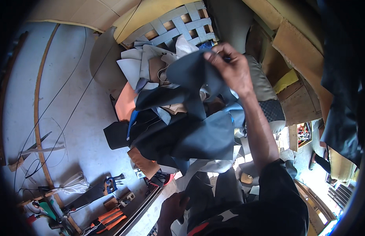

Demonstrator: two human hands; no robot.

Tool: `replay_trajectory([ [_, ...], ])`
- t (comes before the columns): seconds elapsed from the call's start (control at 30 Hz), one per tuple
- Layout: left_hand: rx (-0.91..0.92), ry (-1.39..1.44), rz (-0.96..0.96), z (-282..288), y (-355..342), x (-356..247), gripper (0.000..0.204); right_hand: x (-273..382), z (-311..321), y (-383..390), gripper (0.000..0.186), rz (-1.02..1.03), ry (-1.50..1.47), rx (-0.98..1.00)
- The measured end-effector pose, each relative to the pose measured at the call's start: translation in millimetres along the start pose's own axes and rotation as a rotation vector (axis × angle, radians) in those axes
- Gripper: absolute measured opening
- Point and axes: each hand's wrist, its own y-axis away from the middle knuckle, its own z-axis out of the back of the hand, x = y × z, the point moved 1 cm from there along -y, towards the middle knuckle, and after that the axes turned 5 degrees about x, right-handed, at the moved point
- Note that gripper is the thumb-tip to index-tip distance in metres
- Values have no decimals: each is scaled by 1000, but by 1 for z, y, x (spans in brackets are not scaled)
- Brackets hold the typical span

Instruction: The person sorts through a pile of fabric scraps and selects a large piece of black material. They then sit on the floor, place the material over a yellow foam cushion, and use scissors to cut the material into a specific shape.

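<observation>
One dark sheet [186,70] is raised, pinched in the fingers of the right hand [234,71]; many scraps [182,137] lie heaped below; whether the left hand [173,207] grips anything, I can't tell.

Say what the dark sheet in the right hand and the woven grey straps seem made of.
Dark sheet, held by the right hand: probably vinyl or leather, matte; it bends in smooth, soft curves.
Woven grey straps: perhaps fabric webbing, dull; flat bands cross over and under.
</observation>
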Motion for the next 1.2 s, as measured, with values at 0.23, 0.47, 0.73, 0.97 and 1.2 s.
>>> replay_trajectory([
  [0.23, -49, -23, -32, 3, 8, 8, 37, -7, 42, 7, 32, -173, -153, -155],
  [0.47, -129, 26, -140, 2, 6, 17, 52, 14, 38, 51, 41, -285, -245, -99],
  [0.73, -536, 120, -323, 5, -2, 18, 100, 40, -82, 223, 29, -92, -214, 1032],
  [0.97, -640, 94, -228, 14, 8, 40, 20, 48, -89, 273, 30, -20, -17, 1208],
  [1.2, -862, -58, 115, 45, 32, 107, 18, -33, -11, 260, 18, -150, 615, 1160],
])
